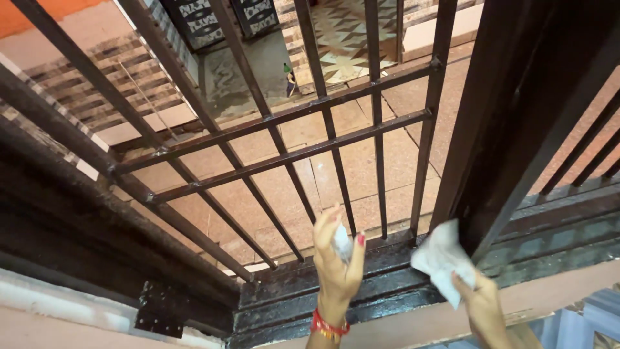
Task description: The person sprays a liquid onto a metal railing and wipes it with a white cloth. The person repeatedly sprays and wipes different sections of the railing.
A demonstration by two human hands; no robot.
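So the left hand (337, 258) is pinching a small white wad (341, 242) between thumb and fingers, down at 6 o'clock. The right hand (481, 300), at 5 o'clock, is gripping a white cloth (442, 258) and pressing it against the dark metal post (516, 123) of the grille (284, 155).

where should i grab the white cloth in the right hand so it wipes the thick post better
Judging by its pose, take the white cloth at its lower bunched end, where the right hand already pinches it, coming from below. The upper part fans out loose against the thick dark post, so a low grip leaves that face free.
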